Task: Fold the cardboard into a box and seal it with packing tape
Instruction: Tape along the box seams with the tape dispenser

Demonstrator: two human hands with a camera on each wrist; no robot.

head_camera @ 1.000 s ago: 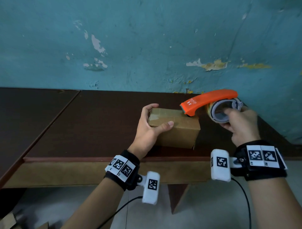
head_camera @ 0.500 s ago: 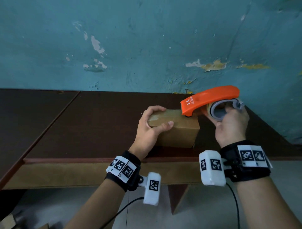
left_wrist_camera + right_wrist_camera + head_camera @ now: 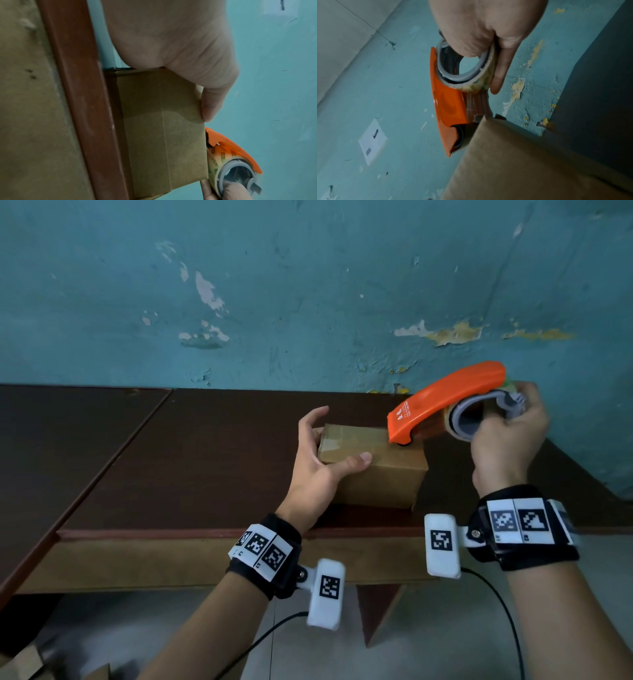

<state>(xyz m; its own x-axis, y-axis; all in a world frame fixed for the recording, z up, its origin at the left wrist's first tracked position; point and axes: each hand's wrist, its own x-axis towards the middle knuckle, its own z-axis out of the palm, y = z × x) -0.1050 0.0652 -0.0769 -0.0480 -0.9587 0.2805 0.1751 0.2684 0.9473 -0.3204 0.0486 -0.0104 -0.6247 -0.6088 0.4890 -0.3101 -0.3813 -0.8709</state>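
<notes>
A closed brown cardboard box (image 3: 376, 474) sits near the front edge of the dark table (image 3: 205, 460). My left hand (image 3: 339, 436) holds its left end: the thumb lies along the front top edge and the fingers arch over the far left corner. My right hand (image 3: 507, 409) grips the tape roll of an orange tape dispenser (image 3: 445, 402), whose nose rests on the right end of the box top. In the right wrist view, tape (image 3: 477, 106) runs from the roll down to the box (image 3: 513, 162) corner. The left wrist view shows the thumb (image 3: 211, 105) on the box (image 3: 163, 135) edge beside the dispenser (image 3: 231, 148).
A peeling teal wall (image 3: 308, 302) stands right behind the table. A second dark table (image 3: 68, 446) adjoins on the left. The table's front edge (image 3: 205, 534) lies just before the box. Cardboard scraps (image 3: 27, 662) lie on the floor at lower left.
My right hand has swung up and to the right, tilting the dispenser's rear higher while its nose stays on the box. My left fingers have lifted from the box top.
</notes>
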